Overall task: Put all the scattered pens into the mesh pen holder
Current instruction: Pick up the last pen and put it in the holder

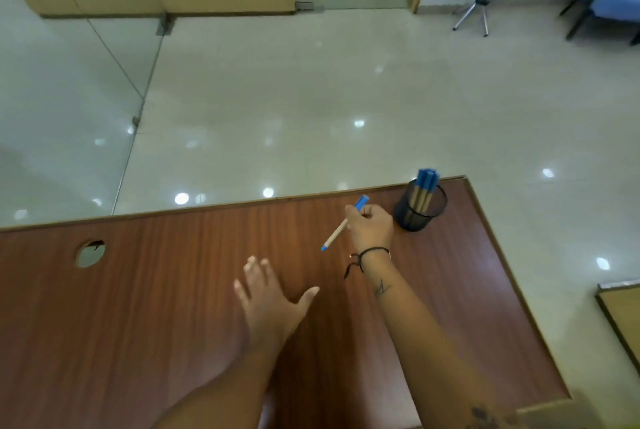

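On the left part of the wooden desk (138, 307) we see a round cable hole (90, 253) cut through the top. Further right, our left hand (268, 304) is spread above the desk surface, with the fingers apart and the thumb pointing to the right; it holds nothing, and we cannot tell if the palm touches the wood. Next comes our right hand (370, 228), with a dark cord bracelet (369, 255) on the wrist. Its fingers are closed around one pen (341, 226), which has a beige body and blue ends. The pen is tilted, with the blue cap up near the fingers and the blue tip pointing down and to the left, above the desk. Just beside this hand, near the far right corner of the desk, stands the black mesh pen holder (420, 207). Several similar pens (426, 183) stand upright inside it, their blue ends rising over the rim.
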